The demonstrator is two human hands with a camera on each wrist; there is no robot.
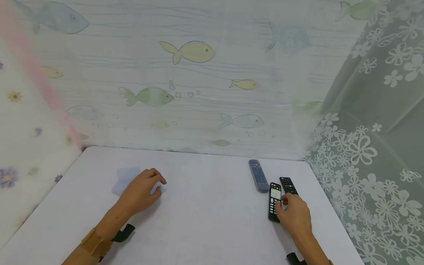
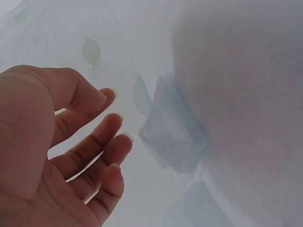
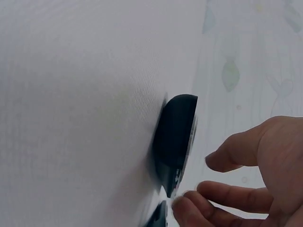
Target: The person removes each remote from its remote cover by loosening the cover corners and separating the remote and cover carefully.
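My left hand [image 1: 140, 192] hovers over the left of the table, fingers loosely bent and holding nothing. Beneath and beyond it lies a thin, pale blue piece [image 1: 123, 180], perhaps cloth or paper; the left wrist view shows its folded, translucent part [image 2: 173, 127] apart from the fingertips. On the right, my right hand [image 1: 296, 215] is over two black remote controls, thumb and fingers bent with a gap between them. One remote control [image 1: 273, 206] has a light button panel; the other, a smaller black remote control [image 1: 287, 184], is partly hidden by the hand. A grey-blue remote control [image 1: 258, 175] lies farther back.
The white table [image 1: 205, 206] stands against a fish-printed curtain [image 1: 198, 110]. A sheer curtain with white flowers [image 1: 364, 176] hangs along the right edge, and a flower-printed one [image 1: 26, 154] along the left. Each wrist wears a strapped-on camera.
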